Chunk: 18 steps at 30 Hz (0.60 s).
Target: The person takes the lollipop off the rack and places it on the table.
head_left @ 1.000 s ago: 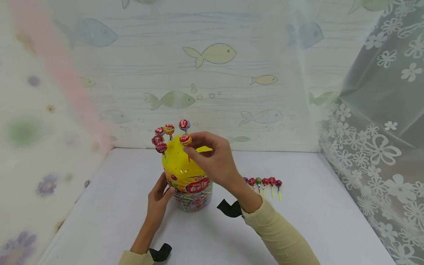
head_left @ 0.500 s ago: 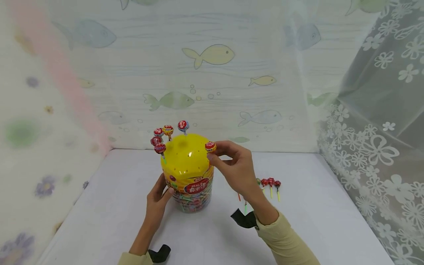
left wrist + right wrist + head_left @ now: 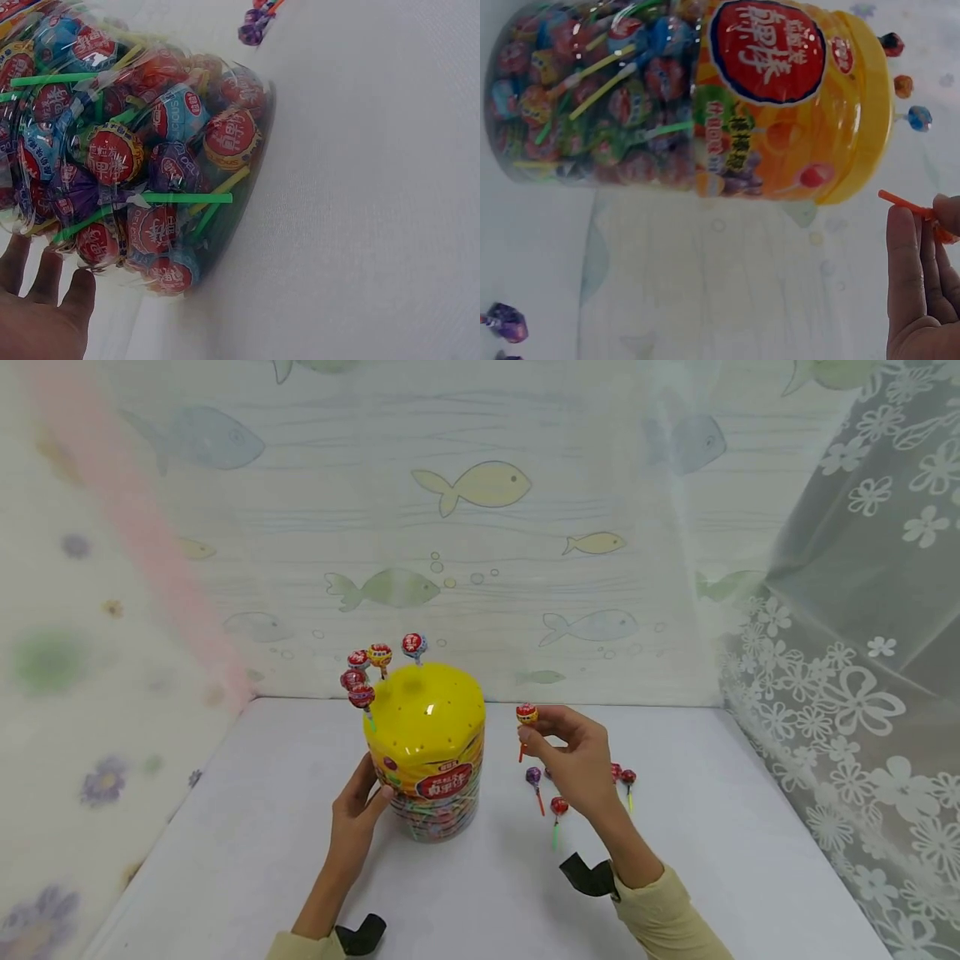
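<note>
A lollipop [image 3: 527, 715] was pinched by its orange stick betw. thumb & fingertips of the right hand [image 3: 573, 758], candy end up. It was held in the air, just right of the candy jar [image 3: 426, 752], not touching it. Only the stick end was seen in the right wrist view, poking out past the fingers [image 3: 911, 262].

The left hand [image 3: 358, 806] was laid on the jar's lower left side, fingers mostly straight, thumb on the front. No real grip was seen there, just a light press.

What could go wrong, at a guess: the pinch was small & only on the thin stick, so the lollipop could be twisted or dropped if the fingers were loosened. The loose lollipops [image 3: 553, 793] lay on the table [image 3: 712, 860] right under that hand & could be knocked about if it was lowered fast. The jar was tall & only steadied on one side, so it could be tipped by a bump.

Pose: right wrist was bent up, forearm low over the table. Left forearm was stretched straight to the jar.
</note>
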Each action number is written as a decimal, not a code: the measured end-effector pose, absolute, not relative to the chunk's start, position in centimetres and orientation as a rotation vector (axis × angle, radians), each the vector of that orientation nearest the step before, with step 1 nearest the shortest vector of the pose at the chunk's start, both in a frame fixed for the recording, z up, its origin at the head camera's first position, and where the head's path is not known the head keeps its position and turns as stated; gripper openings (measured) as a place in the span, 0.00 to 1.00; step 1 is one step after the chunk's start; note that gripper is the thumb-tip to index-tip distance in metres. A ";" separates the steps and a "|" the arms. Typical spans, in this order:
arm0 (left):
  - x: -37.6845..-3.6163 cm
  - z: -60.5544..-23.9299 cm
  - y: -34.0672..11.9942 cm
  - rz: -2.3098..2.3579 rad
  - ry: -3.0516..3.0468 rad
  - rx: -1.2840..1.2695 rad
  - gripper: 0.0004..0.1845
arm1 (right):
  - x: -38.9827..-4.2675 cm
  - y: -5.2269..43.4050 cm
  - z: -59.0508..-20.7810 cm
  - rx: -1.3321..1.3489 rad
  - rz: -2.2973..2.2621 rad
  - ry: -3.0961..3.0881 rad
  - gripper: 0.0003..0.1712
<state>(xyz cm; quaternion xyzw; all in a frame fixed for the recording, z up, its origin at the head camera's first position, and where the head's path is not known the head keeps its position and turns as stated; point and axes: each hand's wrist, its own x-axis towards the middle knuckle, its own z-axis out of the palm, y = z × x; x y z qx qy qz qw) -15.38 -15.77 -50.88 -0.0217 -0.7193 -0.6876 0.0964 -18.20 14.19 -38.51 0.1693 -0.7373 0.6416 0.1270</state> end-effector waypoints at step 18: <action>-15.3 -50.8 -15.8 -2.030 -2.154 -0.040 0.36 | -17.8 19.5 -44.4 0.226 1.900 -2.313 0.15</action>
